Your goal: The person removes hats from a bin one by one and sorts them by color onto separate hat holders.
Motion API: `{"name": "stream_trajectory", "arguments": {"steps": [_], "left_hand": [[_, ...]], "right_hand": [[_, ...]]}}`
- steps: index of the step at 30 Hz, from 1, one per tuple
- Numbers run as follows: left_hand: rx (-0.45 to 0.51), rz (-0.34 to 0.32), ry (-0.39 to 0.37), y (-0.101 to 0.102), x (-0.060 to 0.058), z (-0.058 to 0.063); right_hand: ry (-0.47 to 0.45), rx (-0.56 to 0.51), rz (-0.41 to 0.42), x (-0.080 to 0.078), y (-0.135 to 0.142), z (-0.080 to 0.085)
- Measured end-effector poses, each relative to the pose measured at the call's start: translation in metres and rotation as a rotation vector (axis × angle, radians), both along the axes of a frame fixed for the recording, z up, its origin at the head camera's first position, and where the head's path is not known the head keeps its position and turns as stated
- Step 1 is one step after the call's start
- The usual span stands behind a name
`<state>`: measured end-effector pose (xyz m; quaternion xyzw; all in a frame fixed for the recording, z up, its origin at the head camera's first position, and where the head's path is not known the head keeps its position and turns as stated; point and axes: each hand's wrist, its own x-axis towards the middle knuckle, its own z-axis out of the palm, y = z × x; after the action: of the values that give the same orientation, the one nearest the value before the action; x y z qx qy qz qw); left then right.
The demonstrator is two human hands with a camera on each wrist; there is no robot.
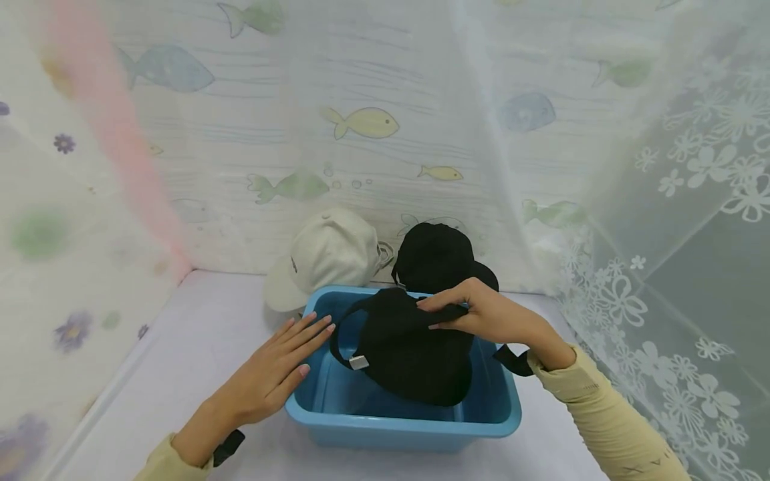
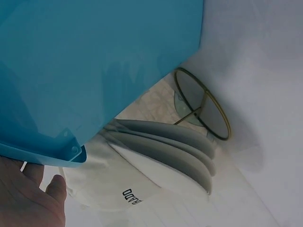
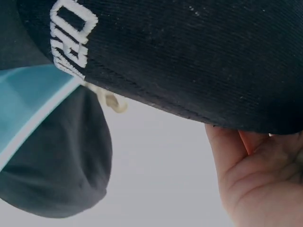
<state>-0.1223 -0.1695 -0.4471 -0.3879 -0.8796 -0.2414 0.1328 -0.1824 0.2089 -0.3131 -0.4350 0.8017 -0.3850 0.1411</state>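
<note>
A black baseball cap [image 1: 418, 354] with a strap and silver buckle hangs tilted in the mouth of a light blue plastic basin [image 1: 397, 422]. My right hand [image 1: 481, 314] pinches its edge between thumb and fingers. White embroidered letters show on this cap [image 3: 189, 61] in the right wrist view, where the right hand [image 3: 265, 175] is under its edge and the fingertips are hidden. With fingers straight, my left hand [image 1: 273, 371] touches the basin's left rim. In the left wrist view, the left hand [image 2: 31, 196] lies against the rim from outside.
Behind the basin, a beige cap [image 1: 331, 250] stands at the left; several stacked brims [image 2: 165, 146] show in the left wrist view, near a round brass-coloured ring base [image 2: 203, 104]. Another black cap [image 1: 436, 254] stands beside it. A fish-print curtain [image 1: 373, 160] hangs behind the white table [image 1: 204, 321].
</note>
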Motion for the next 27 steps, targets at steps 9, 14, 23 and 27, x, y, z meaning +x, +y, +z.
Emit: {"name": "stream_trajectory", "arguments": {"steps": [9,14,23,27], "left_hand": [[0.005,0.014,-0.013,-0.002,0.000,0.003],[0.003,0.016,-0.021,-0.002,0.000,0.003],[0.017,0.006,-0.024,-0.001,0.000,0.002],[0.025,-0.006,-0.023,0.000,-0.001,0.000]], "right_hand": [[0.212,-0.134,-0.013,-0.004,0.018,0.030],[0.357,-0.156,-0.123,-0.007,0.031,0.056],[0.518,-0.134,-0.332,-0.040,0.050,0.074],[0.561,-0.093,-0.356,-0.068,0.057,0.068]]}}
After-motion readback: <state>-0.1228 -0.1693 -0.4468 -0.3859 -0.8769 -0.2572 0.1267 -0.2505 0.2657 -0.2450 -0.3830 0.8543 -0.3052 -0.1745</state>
